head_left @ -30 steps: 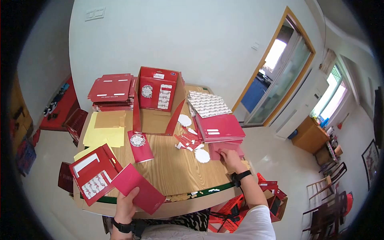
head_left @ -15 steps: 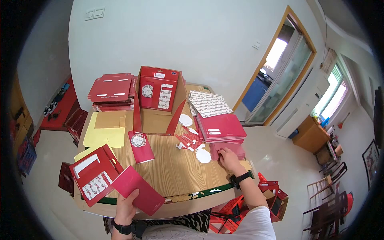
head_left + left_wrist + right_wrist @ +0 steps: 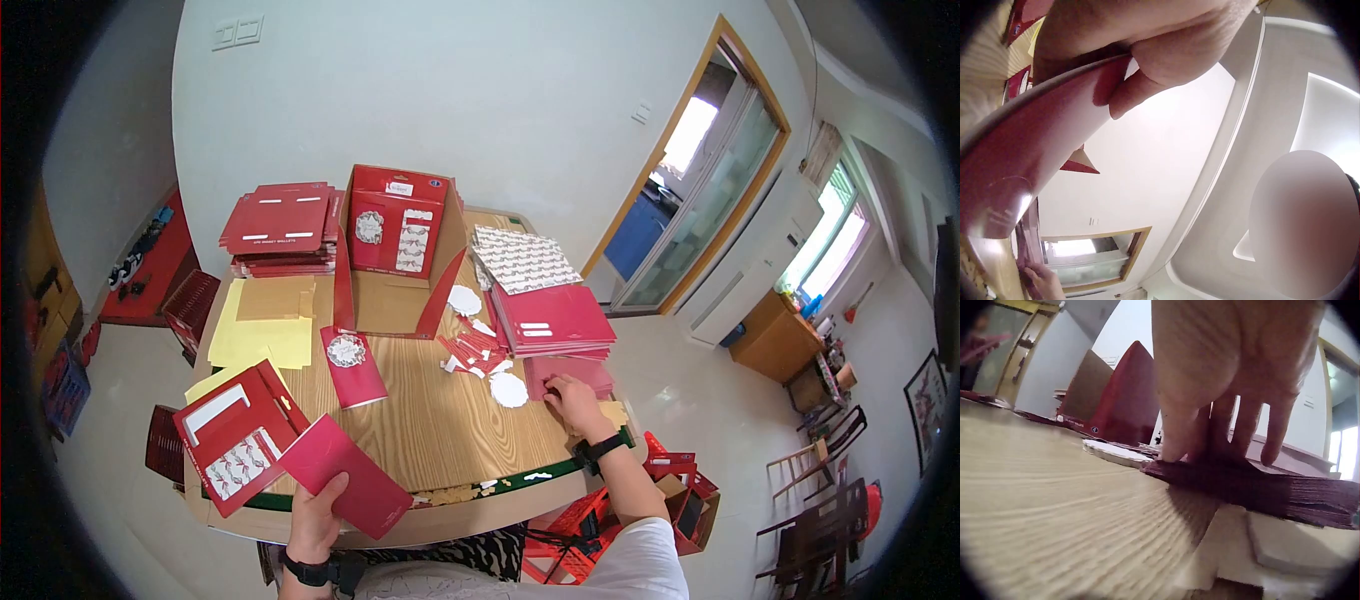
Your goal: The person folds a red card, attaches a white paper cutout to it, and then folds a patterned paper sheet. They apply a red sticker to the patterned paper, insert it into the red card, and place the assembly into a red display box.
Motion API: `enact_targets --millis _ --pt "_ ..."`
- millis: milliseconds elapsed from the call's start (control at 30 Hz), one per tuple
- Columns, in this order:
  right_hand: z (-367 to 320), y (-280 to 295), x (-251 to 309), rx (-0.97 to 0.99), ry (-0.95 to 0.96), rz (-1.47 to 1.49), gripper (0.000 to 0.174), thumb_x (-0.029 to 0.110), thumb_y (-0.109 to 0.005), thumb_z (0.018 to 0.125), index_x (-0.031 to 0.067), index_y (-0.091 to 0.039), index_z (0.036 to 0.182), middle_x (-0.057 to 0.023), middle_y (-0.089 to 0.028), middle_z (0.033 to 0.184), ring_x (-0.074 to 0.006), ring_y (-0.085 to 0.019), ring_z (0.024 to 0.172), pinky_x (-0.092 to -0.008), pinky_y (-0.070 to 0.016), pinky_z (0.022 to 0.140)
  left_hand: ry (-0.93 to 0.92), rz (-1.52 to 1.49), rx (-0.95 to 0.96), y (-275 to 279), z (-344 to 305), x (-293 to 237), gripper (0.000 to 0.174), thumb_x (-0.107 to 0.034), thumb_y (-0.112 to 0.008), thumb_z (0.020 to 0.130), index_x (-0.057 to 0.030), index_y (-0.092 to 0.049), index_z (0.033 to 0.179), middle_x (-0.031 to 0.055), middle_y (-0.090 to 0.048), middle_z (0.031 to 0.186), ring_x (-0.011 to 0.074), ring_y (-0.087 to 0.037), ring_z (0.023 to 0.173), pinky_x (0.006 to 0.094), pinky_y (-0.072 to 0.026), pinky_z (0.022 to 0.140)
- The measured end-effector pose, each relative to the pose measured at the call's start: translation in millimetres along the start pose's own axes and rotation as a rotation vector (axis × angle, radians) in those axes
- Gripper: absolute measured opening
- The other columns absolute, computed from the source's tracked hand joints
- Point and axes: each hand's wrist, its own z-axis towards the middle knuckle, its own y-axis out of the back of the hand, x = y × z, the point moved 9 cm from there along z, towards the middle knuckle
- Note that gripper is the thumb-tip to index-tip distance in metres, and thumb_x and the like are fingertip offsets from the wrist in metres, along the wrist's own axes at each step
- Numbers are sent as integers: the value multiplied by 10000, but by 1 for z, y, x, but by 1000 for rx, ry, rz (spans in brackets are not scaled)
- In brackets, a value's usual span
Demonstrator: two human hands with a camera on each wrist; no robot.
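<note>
My left hand (image 3: 316,518) grips a folded magenta card wallet (image 3: 352,475) at its lower edge, thumb on top, held tilted over the table's front edge. In the left wrist view the wallet (image 3: 1041,144) shows curved and glossy, with the thumb against its side. My right hand (image 3: 574,402) rests at the left end of a low stack of dark pink cards (image 3: 592,373). Seen from the right wrist, its fairly straight fingers (image 3: 1279,428) point down onto the stack (image 3: 1322,495), thumb at the near corner. A red printed box sleeve (image 3: 228,425) lies beside the left hand.
An open red carton (image 3: 395,310) stands at the back. Red flat boxes (image 3: 280,215) are piled left of it, above yellow sheets (image 3: 255,340). A taller magenta stack (image 3: 555,318) lies right, near white scalloped tags (image 3: 508,390) and red scraps (image 3: 470,352). One wallet (image 3: 355,380) lies mid-table.
My right hand's fingers have shifted slightly on the low stack of cards. The left hand stays in place with the wallet.
</note>
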Motion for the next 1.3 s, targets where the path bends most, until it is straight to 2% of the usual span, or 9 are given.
enact_targets --millis 167,367,667,967,1300 --pt "-1 3 6 -69 81 -48 172 140 -609 760 46 -606 904 -130 -582 862 -322 -571 853 -393 -469 729 -18 12 0 2 0 1 320 49 -554 821 -24 -513 1129 52 -581 1050 172 -553 978 305 -429 873" --pt "-4 9 0 -114 30 35 110 132 -567 787 40 -616 820 -132 -603 813 -321 -581 805 -391 -468 702 -11 13 -9 0 -1 0 315 49 -552 822 -22 -514 1127 50 -581 1049 169 -553 974 301 -428 871" --pt "-4 8 -8 7 -23 99 164 185 -596 770 52 -657 841 -124 -626 854 -310 -591 813 -406 -467 704 4 26 2 -6 3 4 322 38 -555 822 -14 -507 1136 53 -576 1064 168 -545 987 296 -419 880" --pt "-3 7 -3 3 5 51 197 182 -650 721 47 -645 865 -118 -619 878 -304 -596 819 -391 -477 715 10 -4 22 -2 4 7 322 29 -562 824 -13 -509 1138 53 -574 1073 168 -541 1000 297 -414 890" --pt "-4 6 0 -56 -6 28 223 222 -686 700 38 -626 810 -103 -607 820 -285 -597 790 -381 -481 689 -6 31 20 -4 3 6 331 26 -569 820 -15 -506 1143 52 -572 1077 167 -537 1002 296 -407 892"
